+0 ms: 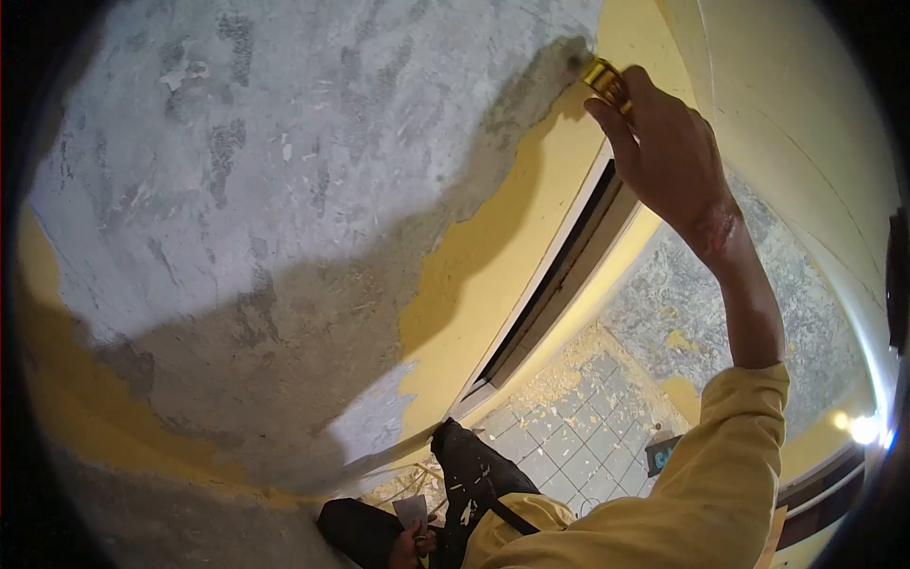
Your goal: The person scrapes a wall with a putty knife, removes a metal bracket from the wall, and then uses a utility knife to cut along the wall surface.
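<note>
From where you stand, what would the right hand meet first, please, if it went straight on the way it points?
Most likely the grey patch of wall, near the yellow paint, with the gold-coloured tool in the right hand leading; whether it touches is unclear.

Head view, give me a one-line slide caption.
Right hand holds a gold object by a patchy yellow-and-grey wall; left hand, lower, holds a scraper.
</note>
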`<action>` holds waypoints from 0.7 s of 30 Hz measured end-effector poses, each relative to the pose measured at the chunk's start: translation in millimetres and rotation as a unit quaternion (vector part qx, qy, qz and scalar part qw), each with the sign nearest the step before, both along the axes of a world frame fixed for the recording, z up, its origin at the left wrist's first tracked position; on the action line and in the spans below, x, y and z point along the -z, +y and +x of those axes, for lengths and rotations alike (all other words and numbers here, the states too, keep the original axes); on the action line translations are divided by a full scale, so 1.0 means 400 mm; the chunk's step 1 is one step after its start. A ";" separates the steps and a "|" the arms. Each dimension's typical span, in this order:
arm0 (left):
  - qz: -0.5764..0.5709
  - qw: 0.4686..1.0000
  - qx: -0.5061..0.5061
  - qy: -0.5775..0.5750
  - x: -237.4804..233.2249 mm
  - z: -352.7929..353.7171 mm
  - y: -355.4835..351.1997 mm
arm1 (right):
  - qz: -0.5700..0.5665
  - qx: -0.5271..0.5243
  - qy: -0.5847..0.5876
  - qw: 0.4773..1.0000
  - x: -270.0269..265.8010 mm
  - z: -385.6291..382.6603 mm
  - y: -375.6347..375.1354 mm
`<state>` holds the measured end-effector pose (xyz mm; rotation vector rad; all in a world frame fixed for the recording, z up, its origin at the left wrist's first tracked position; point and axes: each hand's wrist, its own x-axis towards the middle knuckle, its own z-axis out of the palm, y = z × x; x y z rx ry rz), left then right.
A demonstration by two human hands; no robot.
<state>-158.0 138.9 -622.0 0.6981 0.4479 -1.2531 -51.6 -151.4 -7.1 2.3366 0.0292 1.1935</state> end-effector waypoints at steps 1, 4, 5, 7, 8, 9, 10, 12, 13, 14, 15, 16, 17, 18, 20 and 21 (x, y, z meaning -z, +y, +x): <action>-0.006 1.000 0.003 -0.008 0.000 0.001 0.001 | -0.002 -0.004 -0.001 1.000 -0.003 0.012 -0.004; -0.012 0.999 0.022 -0.020 -0.023 0.003 -0.005 | 0.031 -0.010 -0.024 0.999 0.010 0.024 -0.017; 0.016 0.999 0.004 -0.029 -0.038 -0.003 -0.009 | 0.081 -0.024 -0.028 0.996 0.019 0.031 -0.016; 0.044 0.998 -0.015 -0.035 -0.039 -0.013 -0.012 | 0.130 -0.039 -0.029 0.990 0.026 0.040 -0.019; 0.001 0.999 -0.032 -0.013 -0.020 -0.017 -0.008 | 0.127 -0.048 -0.044 0.990 0.024 0.045 -0.024; -0.041 0.998 -0.049 0.008 -0.026 -0.017 -0.007 | 0.125 -0.056 -0.060 0.989 0.022 0.051 -0.031; -0.040 0.998 -0.048 0.010 -0.032 -0.016 -0.006 | 0.126 -0.054 -0.058 0.989 0.020 0.056 -0.042; -0.029 0.999 -0.032 0.027 -0.050 -0.013 -0.008 | 0.072 -0.098 -0.061 0.991 0.010 0.064 -0.073; -0.028 0.999 -0.029 0.027 -0.043 -0.028 -0.008 | 0.073 -0.095 -0.061 0.991 -0.001 0.062 -0.084; 0.004 0.991 -0.050 -0.122 -0.028 -0.053 -0.006 | 0.053 -0.102 -0.039 0.993 -0.015 0.060 -0.092; 0.035 0.960 -0.071 -0.270 -0.035 -0.060 -0.006 | 0.032 -0.109 -0.019 0.993 -0.025 0.061 -0.098; 0.035 0.959 -0.070 -0.271 -0.037 -0.045 -0.002 | 0.010 -0.122 -0.030 0.992 -0.024 0.066 -0.104; -0.018 0.980 -0.028 -0.196 -0.039 -0.025 0.007 | 0.011 -0.121 -0.030 0.992 -0.028 0.068 -0.105; -0.070 0.991 0.016 -0.117 -0.043 -0.009 0.018 | 0.026 -0.125 -0.009 0.992 -0.035 0.066 -0.102; -0.164 0.986 0.018 -0.012 0.085 0.001 0.035 | 0.043 -0.126 0.014 0.991 -0.043 0.064 -0.103; -0.256 0.962 0.016 0.090 0.097 0.007 0.030 | 0.030 -0.129 0.024 0.991 -0.048 0.064 -0.107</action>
